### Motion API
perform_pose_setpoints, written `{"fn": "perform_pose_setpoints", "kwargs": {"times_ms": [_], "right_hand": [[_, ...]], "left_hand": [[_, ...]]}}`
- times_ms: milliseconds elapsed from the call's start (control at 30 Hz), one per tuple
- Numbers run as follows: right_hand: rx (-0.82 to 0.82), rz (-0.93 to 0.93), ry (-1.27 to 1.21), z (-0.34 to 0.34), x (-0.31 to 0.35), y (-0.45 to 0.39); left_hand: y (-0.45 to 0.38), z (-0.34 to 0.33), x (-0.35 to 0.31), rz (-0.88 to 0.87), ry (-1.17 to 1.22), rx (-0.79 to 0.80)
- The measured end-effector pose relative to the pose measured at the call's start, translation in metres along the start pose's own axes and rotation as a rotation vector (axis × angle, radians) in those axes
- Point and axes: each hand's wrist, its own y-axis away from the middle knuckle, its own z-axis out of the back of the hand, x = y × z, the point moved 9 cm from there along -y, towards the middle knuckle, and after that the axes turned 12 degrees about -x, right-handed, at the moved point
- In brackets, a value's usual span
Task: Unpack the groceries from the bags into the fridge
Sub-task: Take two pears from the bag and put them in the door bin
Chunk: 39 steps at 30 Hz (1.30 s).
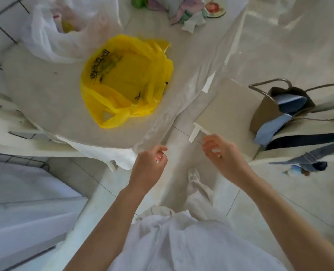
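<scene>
Both hands hung in the air just off the table's (50, 98) near edge, empty. Left hand (149, 167) loosely curled, fingertips drawn toward the thumb, gripping nothing. Right hand (219, 153) half-open, fingers relaxed. 2 bags lay on the table: yellow bag (127, 79) flat, mouth open; white bag (50, 34) behind it, against the wall.

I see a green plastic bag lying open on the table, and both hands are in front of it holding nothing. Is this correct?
Not quite: the head view shows the plastic bag is yellow, not green. It does lie open on the table, and the left hand and right hand hold nothing.
</scene>
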Motion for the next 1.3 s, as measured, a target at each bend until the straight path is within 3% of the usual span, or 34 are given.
{"fn": "perform_pose_setpoints", "kwargs": {"times_ms": [300,633,900,1300], "right_hand": [[0.178,0.26,0.075,0.023,0.017,-0.172],[0.23,0.525,-0.031,-0.018,0.124,-0.313],[0.232,0.542,-0.014,-0.076,0.182,-0.396],[0.366,0.559,0.004,-0.164,0.24,-0.503]], "left_hand": [[-0.105,-0.004,-0.028,0.173,-0.049,-0.207],[-0.211,0.048,-0.013,0.261,-0.065,-0.423],[-0.293,0.116,0.03,0.287,-0.108,-0.518],[-0.4,0.177,0.067,0.294,-0.182,-0.535]]}}
